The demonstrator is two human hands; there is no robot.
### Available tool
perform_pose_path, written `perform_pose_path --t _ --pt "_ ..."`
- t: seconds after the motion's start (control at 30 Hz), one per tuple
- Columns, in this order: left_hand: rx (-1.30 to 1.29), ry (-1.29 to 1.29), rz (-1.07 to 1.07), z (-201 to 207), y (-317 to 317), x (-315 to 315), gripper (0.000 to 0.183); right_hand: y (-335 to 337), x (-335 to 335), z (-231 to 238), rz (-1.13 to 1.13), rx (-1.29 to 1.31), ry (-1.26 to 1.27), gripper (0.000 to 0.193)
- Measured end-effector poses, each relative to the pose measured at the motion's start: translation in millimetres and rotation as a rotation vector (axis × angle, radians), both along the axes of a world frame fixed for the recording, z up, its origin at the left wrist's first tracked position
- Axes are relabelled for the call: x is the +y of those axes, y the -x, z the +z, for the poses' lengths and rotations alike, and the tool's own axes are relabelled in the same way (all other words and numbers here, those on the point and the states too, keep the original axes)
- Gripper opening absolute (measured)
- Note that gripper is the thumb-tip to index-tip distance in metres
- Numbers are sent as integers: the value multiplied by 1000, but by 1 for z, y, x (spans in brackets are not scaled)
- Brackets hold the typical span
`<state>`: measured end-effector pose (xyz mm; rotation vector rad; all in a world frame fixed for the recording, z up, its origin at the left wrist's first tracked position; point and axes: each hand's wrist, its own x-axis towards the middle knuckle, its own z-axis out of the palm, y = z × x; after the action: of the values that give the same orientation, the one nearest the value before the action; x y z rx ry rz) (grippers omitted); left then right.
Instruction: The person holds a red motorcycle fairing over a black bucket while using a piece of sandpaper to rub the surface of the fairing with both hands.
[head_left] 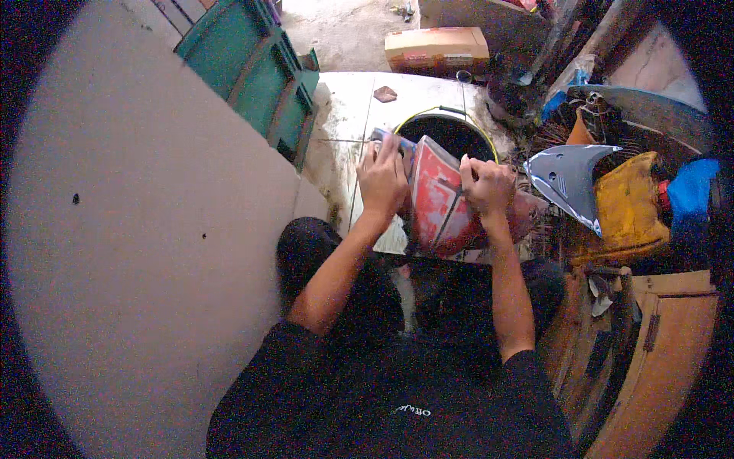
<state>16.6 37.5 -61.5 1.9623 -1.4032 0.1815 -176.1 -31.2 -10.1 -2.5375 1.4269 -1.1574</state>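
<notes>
A red plastic vehicle body panel (440, 203), with worn grey and whitish patches, is tilted up in front of me between my knees. My right hand (489, 186) is closed on its upper right edge. My left hand (384, 181) is at its left side, fingers bent over a small bluish piece (406, 147). Whether that piece is a loose sheet or part of the panel, I cannot tell. Just behind the panel stands a black bucket (447, 130) with a yellow rim, partly hidden by the panel.
White floor tiles (348, 107) bear a small brown piece (385, 94). A cardboard box (436, 49) lies beyond. On the right are a grey panel (569, 176), a yellow container (631, 203) and a wooden cabinet (673, 329). A pale wall (153, 229) and green shelf (256, 76) flank the left.
</notes>
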Motion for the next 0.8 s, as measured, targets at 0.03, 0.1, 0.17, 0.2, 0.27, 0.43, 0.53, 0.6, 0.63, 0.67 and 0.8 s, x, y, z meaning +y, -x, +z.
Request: perform_pose_path --t 0.03,0.1,0.17,0.2,0.27,0.43,0.53,0.6,0.63,0.67,0.8 --pt "-11 4 -9 2 -1 -1 41 -1 0 2 -7 3 -10 36" --pt "-191 -109 66 7 -8 -6 41 1 -5 -7 -47 14 -4 35" --pt "-64 -59 174 2 -36 -16 41 -11 -1 -1 34 -21 20 36" --pt "-102 15 188 -16 -56 -15 41 -22 4 5 47 -16 -8 36" --pt "141 32 33 0 -23 -22 41 -3 -4 -10 7 8 -8 37" --pt "-39 -34 13 18 -13 -15 43 -2 -3 -7 -4 16 -74 40" --pt "-9 -114 129 16 -15 -21 43 2 -8 -12 110 115 -80 45" --pt "-90 -51 68 2 -14 -19 43 -1 -1 0 138 129 -41 46" --pt "3 -7 -72 9 3 -17 43 9 -1 1 139 173 -28 47" --pt "-32 23 -113 14 12 -9 43 14 -4 -3 166 169 -125 45" --pt "-142 -100 91 25 -3 -14 41 3 6 5 139 89 -39 49"
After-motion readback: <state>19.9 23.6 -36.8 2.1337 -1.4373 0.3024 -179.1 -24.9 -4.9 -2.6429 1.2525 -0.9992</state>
